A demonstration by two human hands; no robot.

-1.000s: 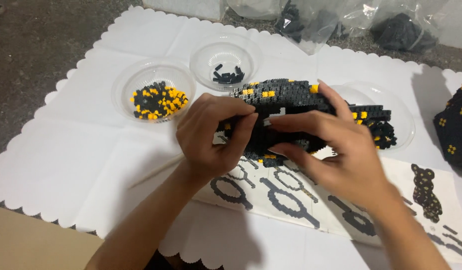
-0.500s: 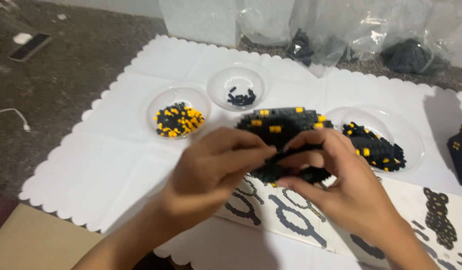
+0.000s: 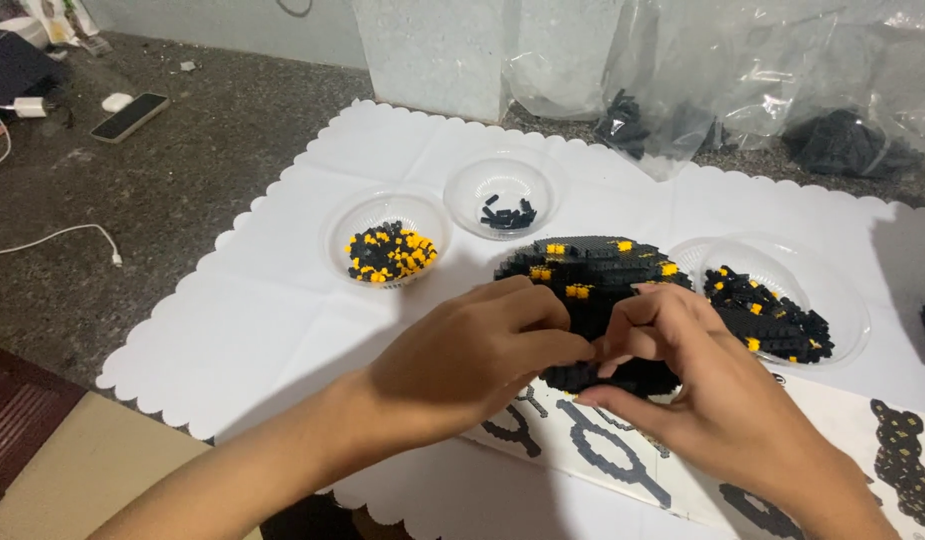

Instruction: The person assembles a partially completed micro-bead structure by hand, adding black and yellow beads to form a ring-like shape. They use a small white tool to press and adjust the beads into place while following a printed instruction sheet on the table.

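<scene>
A black brick model with yellow spots stands on a white scalloped mat. My left hand and my right hand both grip its near side, fingertips meeting at the front. The lower part of the model is hidden behind my fingers. A printed sheet with black outline drawings lies under my hands.
Three clear bowls sit on the mat: one with black and yellow bricks, one with a few black bricks, one with black pieces. Plastic bags lie behind. A phone and a white cable rest on the dark counter at left.
The view has tilted, so everything sits lower in frame. My hands have closed in together on the model's front; my left fingers have curled tighter.
</scene>
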